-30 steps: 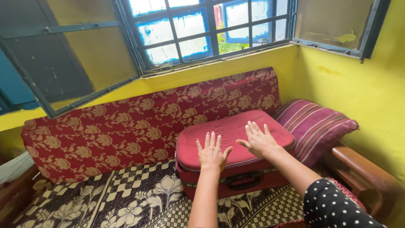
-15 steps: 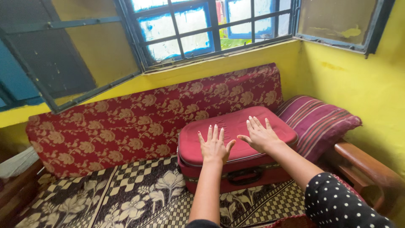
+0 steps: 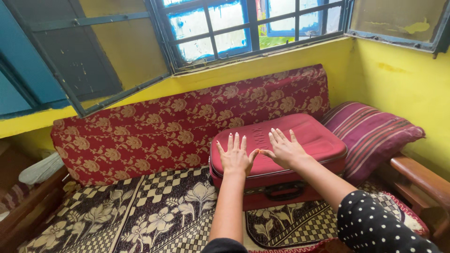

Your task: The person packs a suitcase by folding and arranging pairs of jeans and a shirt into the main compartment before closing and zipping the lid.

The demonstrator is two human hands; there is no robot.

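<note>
Two bare hands lie flat on the lid of a red soft-sided suitcase (image 3: pixel 290 154), fingers spread wide and nothing pinched or gripped in either. The left hand (image 3: pixel 236 157) rests near the lid's front left corner, the right hand (image 3: pixel 284 150) just beside it toward the middle, thumbs almost meeting; palms down like this, they seem to press or steady the lid rather than lift it. The suitcase lies on its broad side on a wooden-framed sofa, toward the right end of the seat, so that its black carry handle (image 3: pixel 283 189) faces the front edge, within easy reach. Its back stands near the red floral backrest cushion (image 3: pixel 187 126), and its right end is close against a striped maroon pillow (image 3: pixel 370 136) that leans into the corner by the wooden armrest (image 3: pixel 419 178). The seat is covered with a black-and-cream cloth (image 3: pixel 145 211) in checks and flowers, which keeps the case off the frame. Behind the sofa a barred window (image 3: pixel 248 28) is set in the yellow wall (image 3: pixel 403 79), with a dark shutter (image 3: pixel 70 51) swung open at the left. A dotted sleeve (image 3: pixel 379 225) covers the right upper arm.
</note>
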